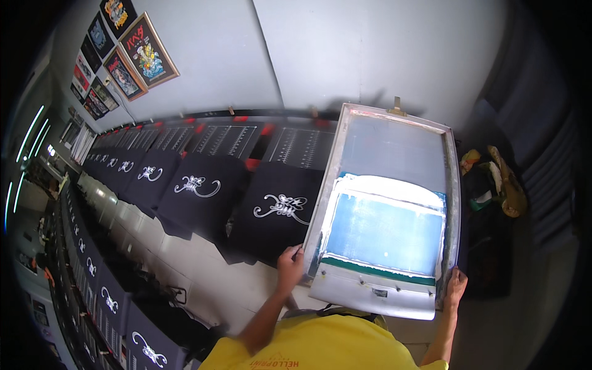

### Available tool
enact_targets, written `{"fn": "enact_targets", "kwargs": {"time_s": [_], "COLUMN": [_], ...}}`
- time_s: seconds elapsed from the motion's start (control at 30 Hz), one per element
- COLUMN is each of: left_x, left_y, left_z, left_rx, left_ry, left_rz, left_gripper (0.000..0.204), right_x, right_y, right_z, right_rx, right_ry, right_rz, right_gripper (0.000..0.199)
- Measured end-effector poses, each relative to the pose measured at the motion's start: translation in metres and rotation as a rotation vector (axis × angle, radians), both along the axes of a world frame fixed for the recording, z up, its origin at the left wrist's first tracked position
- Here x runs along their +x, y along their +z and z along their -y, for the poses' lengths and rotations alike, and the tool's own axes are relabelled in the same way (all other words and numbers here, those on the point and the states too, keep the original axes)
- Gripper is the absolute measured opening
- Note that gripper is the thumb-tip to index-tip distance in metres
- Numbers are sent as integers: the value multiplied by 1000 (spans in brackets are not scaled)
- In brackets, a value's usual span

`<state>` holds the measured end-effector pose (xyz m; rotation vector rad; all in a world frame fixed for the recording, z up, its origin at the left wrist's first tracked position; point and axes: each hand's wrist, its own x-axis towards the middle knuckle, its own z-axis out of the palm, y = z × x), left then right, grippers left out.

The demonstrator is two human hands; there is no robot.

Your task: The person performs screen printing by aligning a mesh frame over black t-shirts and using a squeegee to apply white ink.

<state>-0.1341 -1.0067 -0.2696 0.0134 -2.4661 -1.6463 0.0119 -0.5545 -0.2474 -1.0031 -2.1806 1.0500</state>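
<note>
Between my hands is a screen printing frame [455, 197], tilted, with a worn metal rim and a grey-blue mesh. My left hand [290, 269] is closed on its left edge near the bottom corner. On the opposite edge, low down, my right hand [455, 286] grips the rim, its fingers partly hidden. Thick white ink [385, 186] lies in a band across the mesh and edges the blue stencil area. A wide silver squeegee [375, 293] with a green blade rests across the near end. A metal clip [396, 107] sticks up from the far rim.
Left of the frame, black shirts [200, 206] with white printed designs lie along a long printing table [225, 140]. A second row of printed shirts [111, 308] runs along the lower left. Framed prints [148, 52] hang on the wall. Bags and cloths [493, 182] sit at right.
</note>
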Motion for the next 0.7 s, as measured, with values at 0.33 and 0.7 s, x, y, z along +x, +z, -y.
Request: {"fn": "enact_targets", "kwargs": {"time_s": [0.33,0.7], "left_x": [-54,-108], "left_y": [-33,-38], "left_z": [205,274], "left_rx": [-110,-168], "left_ry": [64,68], "left_rz": [-60,69], "left_gripper": [24,27], "right_x": [-61,-121], "right_y": [-28,-39], "right_z": [193,261], "right_rx": [-70,26], "right_ry": [50,33], "right_rz": [-22,100], "right_gripper": [30,34]}}
